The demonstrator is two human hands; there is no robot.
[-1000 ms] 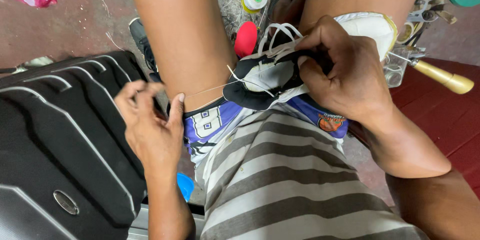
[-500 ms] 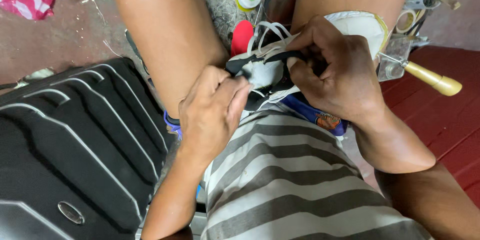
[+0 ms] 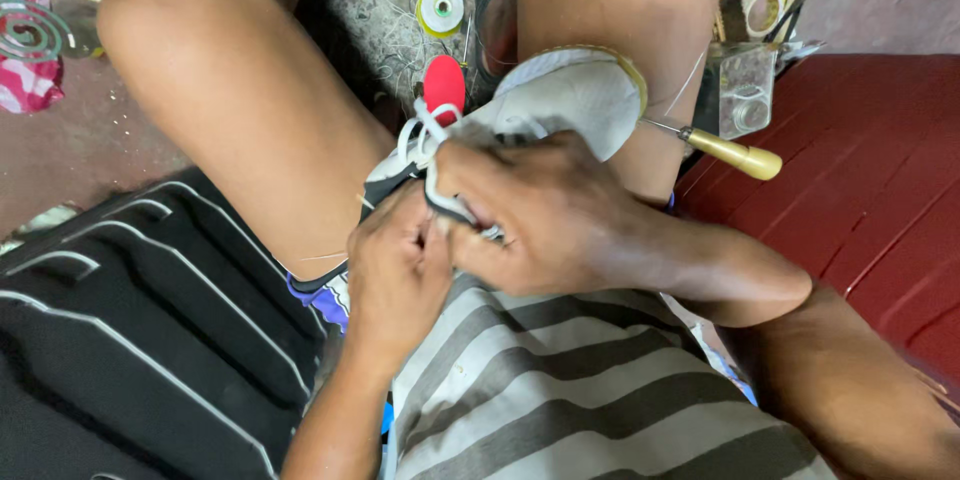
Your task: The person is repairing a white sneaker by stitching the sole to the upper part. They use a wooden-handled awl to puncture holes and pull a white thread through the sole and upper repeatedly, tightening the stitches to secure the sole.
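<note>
A: Since both hands meet at the heel end, where does the shoe (image 3: pixel 560 100) lie from them?

B: It sits between the knees, just ahead of the knuckles, its long axis running away from the hands and a little to the right, white toe farthest off. The right hand (image 3: pixel 560 215) lies over the near end and grasps it, fingers curled across the dark collar and the white lace (image 3: pixel 425 145). The left hand (image 3: pixel 400 270) is pinched shut right against it from below; it seems to nip something thin, perhaps thread, but I cannot tell what.

A: Which hand is nearer the shoe?

B: Both touch it; the right covers more of it, the left only meets the near edge.

A: And around them?

B: A red oval thing (image 3: pixel 444 85) stands just past the lace. Beyond that, a round yellow-rimmed spool (image 3: pixel 441 9) on the floor. To the right of the right hand, an awl (image 3: pixel 725 150) with a pale yellow handle points toward the shoe, and a clear plastic box (image 3: pixel 745 90) sits just behind it. Left of the left hand, a black ribbed case (image 3: pixel 150 330). Far left, a green coil (image 3: pixel 30 32) on pink cloth. No labels I can make out.
</note>
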